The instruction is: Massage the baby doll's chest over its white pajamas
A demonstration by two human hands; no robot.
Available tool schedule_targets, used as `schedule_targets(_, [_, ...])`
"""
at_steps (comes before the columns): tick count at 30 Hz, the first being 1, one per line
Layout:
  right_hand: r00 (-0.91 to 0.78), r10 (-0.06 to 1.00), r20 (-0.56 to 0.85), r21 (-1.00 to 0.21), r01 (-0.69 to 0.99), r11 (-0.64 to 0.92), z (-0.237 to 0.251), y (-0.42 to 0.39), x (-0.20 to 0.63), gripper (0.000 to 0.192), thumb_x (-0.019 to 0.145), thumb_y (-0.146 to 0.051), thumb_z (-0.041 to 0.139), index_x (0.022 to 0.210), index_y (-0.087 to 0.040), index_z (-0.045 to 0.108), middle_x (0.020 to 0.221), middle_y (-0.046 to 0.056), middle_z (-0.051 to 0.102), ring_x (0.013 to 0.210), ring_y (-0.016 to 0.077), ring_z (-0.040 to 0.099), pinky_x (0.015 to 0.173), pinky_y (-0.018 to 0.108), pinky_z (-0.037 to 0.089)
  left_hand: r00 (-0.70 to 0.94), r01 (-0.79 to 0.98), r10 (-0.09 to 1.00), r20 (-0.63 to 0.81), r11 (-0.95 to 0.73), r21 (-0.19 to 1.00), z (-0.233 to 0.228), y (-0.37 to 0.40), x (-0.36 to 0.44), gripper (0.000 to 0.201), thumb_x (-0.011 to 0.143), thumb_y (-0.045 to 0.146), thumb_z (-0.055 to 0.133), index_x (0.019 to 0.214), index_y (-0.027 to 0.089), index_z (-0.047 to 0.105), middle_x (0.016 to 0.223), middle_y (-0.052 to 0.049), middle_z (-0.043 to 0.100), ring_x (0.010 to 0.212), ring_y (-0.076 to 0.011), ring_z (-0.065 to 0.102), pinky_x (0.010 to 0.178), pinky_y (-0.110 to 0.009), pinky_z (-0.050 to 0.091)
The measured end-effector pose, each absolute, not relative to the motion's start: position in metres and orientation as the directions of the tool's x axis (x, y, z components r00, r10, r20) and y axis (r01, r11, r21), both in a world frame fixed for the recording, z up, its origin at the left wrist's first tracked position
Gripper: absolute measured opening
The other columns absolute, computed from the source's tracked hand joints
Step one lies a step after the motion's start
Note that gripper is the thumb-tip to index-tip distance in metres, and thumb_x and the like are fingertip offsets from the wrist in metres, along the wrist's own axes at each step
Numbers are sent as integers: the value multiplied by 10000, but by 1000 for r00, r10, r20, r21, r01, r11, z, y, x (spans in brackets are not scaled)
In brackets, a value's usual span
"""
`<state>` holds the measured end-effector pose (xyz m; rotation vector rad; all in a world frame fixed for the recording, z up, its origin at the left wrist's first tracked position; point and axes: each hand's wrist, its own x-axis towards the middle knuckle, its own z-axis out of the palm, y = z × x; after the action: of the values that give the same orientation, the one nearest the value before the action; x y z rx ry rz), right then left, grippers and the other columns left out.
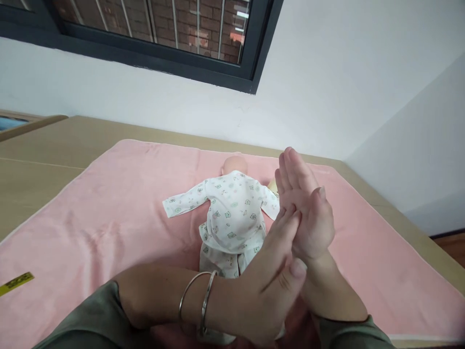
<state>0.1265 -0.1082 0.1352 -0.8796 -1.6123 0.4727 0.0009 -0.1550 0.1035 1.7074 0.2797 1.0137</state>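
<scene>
My left hand (267,286), with two silver bangles (207,303) at its wrist, reaches in from the left with straightened fingers. Its fingertips rest against the palm of my right hand (307,208), which is raised with its fingers extended upward. I see no object held in either hand. Behind them a baby doll (234,211) lies stretched out in a white printed top and trousers, its bare head pointing to the wall. One sleeve spreads out to the left. My forearms and hands hide the doll's lower legs and part of its right side.
A pink blanket (138,203) covers most of the wooden surface (39,160). On its left lies a yellow printed strip (16,283). A pale yellow item (273,186) shows partly behind my right hand. A white wall and a dark-framed window (156,55) stand beyond.
</scene>
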Motion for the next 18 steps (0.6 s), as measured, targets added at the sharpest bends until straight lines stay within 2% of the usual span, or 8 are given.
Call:
schedule_targets(2, [-42,749,661,-694,346,631,134,-112,123,602,1052,-604,191,1598,-368,285,1650,-51,361,1591,289,79,1304,622,118,591,-311,647,481,-368,876,102,-150,0,601,1077,480,218,1642,367,48,1734,73,49,1600,-224,-6,1348,-467,84])
schedule_targets(4, [-59,745,664,-670,395,629,130,-118,115,603,1052,-607,231,1597,-356,297,1638,-32,384,1592,297,70,1306,627,89,513,-349,703,493,-354,868,102,-141,-1,547,1083,468,243,1621,396,177,1725,74,152,1605,-222,47,1347,-470,105])
schedule_targets(7, [-91,748,658,-658,414,629,118,-123,103,600,1062,-585,245,1614,-349,252,1676,-30,304,1590,297,106,1298,630,141,365,-411,801,474,-318,854,107,-125,-2,454,1084,464,292,1528,429,382,1650,82,360,1591,-232,175,1334,-495,181])
schedule_targets(10, [-115,740,663,-659,381,649,109,-122,98,600,1067,-577,239,1627,-365,194,1708,-49,209,1589,278,132,1296,596,203,328,-453,819,472,-302,839,113,-112,-4,456,1084,488,259,1461,368,487,1583,38,469,1572,-261,240,1302,-529,261])
schedule_targets(12, [-109,737,667,-663,363,654,108,-120,99,605,1065,-585,228,1630,-378,167,1710,-55,199,1587,267,147,1293,577,232,316,-447,812,490,-328,832,113,-110,-5,457,1080,497,273,1450,353,499,1597,34,452,1571,-274,243,1297,-535,271])
schedule_targets(15, [-66,760,647,-689,377,619,116,-119,109,601,1064,-586,201,1630,-389,150,1704,-51,222,1580,259,182,1279,573,264,340,-384,784,519,-388,838,108,-119,-5,437,1079,474,303,1479,388,458,1648,71,365,1581,-261,212,1324,-517,207])
schedule_targets(18, [4,755,656,-696,390,603,130,-116,123,601,1060,-579,166,1625,-374,194,1700,-42,241,1577,271,188,1274,594,251,467,-336,684,561,-449,828,102,-137,-2,494,1076,454,316,1558,345,332,1706,12,241,1595,-258,152,1336,-507,159])
